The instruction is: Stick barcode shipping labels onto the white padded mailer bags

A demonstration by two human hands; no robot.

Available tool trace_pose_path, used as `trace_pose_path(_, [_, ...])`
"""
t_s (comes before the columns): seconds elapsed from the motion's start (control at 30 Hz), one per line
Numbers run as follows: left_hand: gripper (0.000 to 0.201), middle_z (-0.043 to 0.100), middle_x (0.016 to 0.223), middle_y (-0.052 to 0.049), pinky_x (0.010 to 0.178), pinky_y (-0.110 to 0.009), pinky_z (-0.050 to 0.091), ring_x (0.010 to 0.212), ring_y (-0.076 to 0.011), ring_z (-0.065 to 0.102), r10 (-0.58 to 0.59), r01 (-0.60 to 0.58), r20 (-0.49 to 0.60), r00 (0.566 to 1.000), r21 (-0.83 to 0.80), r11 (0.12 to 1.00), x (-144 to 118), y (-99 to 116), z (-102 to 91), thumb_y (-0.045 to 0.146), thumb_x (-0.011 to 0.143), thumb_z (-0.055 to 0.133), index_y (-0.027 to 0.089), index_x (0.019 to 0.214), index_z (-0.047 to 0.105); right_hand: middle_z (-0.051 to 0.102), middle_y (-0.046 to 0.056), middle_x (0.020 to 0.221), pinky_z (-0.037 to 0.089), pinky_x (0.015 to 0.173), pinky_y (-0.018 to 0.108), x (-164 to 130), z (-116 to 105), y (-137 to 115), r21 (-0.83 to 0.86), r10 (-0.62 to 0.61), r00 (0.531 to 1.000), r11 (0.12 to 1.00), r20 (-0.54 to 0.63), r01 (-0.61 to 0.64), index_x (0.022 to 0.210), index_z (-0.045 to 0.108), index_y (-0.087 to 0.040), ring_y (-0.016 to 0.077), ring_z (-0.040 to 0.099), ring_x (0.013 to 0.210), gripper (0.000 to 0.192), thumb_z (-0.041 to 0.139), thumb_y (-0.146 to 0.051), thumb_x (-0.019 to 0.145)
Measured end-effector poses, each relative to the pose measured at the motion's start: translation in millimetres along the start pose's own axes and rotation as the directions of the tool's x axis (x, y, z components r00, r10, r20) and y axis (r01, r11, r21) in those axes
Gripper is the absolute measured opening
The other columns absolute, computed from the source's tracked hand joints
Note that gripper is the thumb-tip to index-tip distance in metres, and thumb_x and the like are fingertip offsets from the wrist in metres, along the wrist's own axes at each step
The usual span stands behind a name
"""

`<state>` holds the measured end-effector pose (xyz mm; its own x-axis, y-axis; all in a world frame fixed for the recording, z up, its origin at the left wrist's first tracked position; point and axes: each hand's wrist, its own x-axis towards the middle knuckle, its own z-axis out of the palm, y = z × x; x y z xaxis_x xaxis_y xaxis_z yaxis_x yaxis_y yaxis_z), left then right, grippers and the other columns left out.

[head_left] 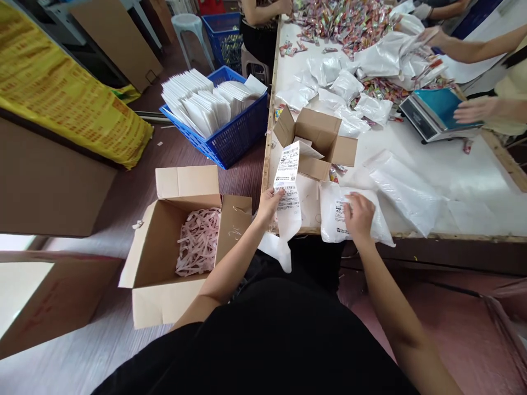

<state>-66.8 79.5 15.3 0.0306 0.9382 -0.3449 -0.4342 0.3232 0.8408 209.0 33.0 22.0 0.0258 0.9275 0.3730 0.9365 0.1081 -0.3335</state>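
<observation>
My left hand (269,206) is closed on a folded strip of printed shipping labels (288,170), which stands up past the fingers. Its white tail (282,249) hangs over the table edge. At the table's front lies a filled white mailer bag (381,222), with a shipping label (340,216) on its left half. Curled over that label's right side are the fingers of my right hand (360,214), which partly hide it. Just behind both hands stands an open cardboard box (315,129), its inside partly hidden by the strip.
A floor box (144,244) holds used paper strips. White mailers (206,101) fill a blue basket (234,131). Several filled bags (346,85), a scale (436,112) and a heap of small packets (337,22) occupy the table. Another person's hand (473,109) is at the scale.
</observation>
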Motion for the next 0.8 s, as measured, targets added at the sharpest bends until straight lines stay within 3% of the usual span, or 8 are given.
trace_pose_path(0.17, [0.039,0.077,0.091,-0.011,0.082,-0.036,0.056,0.084,-0.0228,0.073,-0.016,0.013,0.067,0.998,0.042,0.999,-6.1,-3.2,3.4,0.039,0.073,0.083,0.011,0.098,0.07,0.043,0.018,0.154,0.013,0.119,0.06,-31.8,-1.3,-5.7,-0.116,-0.178,0.952,0.971,0.249,0.211,0.146,0.045,-0.015,0.0364,0.032,0.145,0.071,0.054,-0.059,0.091])
trace_pose_path(0.23, [0.04,0.077,0.095,-0.011,0.084,-0.037,0.057,0.088,-0.0239,0.073,-0.03,0.023,0.094,0.995,0.069,0.997,-8.0,-4.0,4.8,0.039,0.073,0.083,0.012,0.099,0.069,0.035,0.019,0.158,0.014,0.118,0.063,-41.5,-9.8,2.3,-0.176,-0.024,0.981,0.983,0.194,0.059,0.15,0.038,-0.015,0.039,0.026,0.147,0.084,0.054,-0.068,0.087])
trace_pose_path(0.3, [0.04,0.077,0.096,-0.01,0.084,-0.039,0.057,0.089,-0.0251,0.073,-0.052,0.042,0.106,0.993,0.094,0.995,-9.5,-5.5,4.7,0.041,0.075,0.081,0.013,0.101,0.069,0.036,0.027,0.154,0.021,0.113,0.066,-51.1,-20.7,16.6,-0.223,0.304,0.952,0.93,0.022,-0.292,0.15,0.036,-0.01,0.044,0.03,0.143,0.096,0.055,-0.074,0.081])
trace_pose_path(0.4, [0.039,0.077,0.093,-0.01,0.085,-0.041,0.058,0.089,-0.0258,0.073,-0.073,0.06,0.121,0.99,0.106,0.993,-10.1,-10.5,5.7,0.042,0.077,0.08,0.013,0.101,0.068,0.05,0.033,0.136,0.033,0.104,0.064,-61.3,-34.3,40.5,-0.157,0.682,0.718,0.7,-0.141,-0.696,0.135,0.049,-0.004,0.0469,0.045,0.127,0.098,0.062,-0.077,0.07])
trace_pose_path(0.47, [0.038,0.077,0.092,-0.01,0.086,-0.04,0.057,0.089,-0.0254,0.074,-0.07,0.056,0.139,0.988,0.105,0.993,-9.3,-14.8,9.1,0.041,0.077,0.08,0.013,0.1,0.068,0.062,0.025,0.115,0.043,0.095,0.054,-63.5,-37.4,50.2,-0.036,0.767,0.636,0.635,-0.085,-0.771,0.114,0.058,-0.01,0.039,0.057,0.107,0.083,0.069,-0.074,0.063])
trace_pose_path(0.6, [0.039,0.077,0.092,-0.011,0.082,-0.039,0.057,0.087,-0.0257,0.074,-0.066,0.047,0.146,0.987,0.129,0.991,-7.7,-20.2,19.0,0.041,0.076,0.08,0.012,0.1,0.068,0.049,-0.002,0.064,0.042,0.063,0.031,-64.4,-32.0,44.7,0.352,0.763,0.629,0.554,0.148,-0.754,0.072,0.045,-0.023,0.0163,0.048,0.062,0.053,0.065,-0.071,0.061])
trace_pose_path(0.7, [0.037,0.077,0.091,-0.011,0.081,-0.038,0.057,0.086,-0.0257,0.073,-0.07,0.049,0.136,0.988,0.148,0.988,-7.8,-20.0,21.3,0.04,0.076,0.08,0.012,0.099,0.068,0.038,-0.006,0.057,0.036,0.056,0.027,-71.5,-28.8,29.3,0.422,0.755,0.641,0.541,0.136,-0.727,0.07,0.038,-0.025,0.0129,0.04,0.055,0.05,0.059,-0.071,0.067])
trace_pose_path(0.8, [0.035,0.077,0.089,-0.01,0.084,-0.038,0.056,0.088,-0.0252,0.073,-0.072,0.053,0.126,0.989,0.15,0.987,-8.6,-18.6,19.3,0.038,0.076,0.08,0.013,0.098,0.068,0.049,-0.004,0.063,0.039,0.061,0.029,-81.9,-29.2,14.7,0.313,0.818,0.573,0.533,0.049,-0.786,0.077,0.045,-0.024,0.0155,0.046,0.061,0.055,0.071,-0.07,0.061])
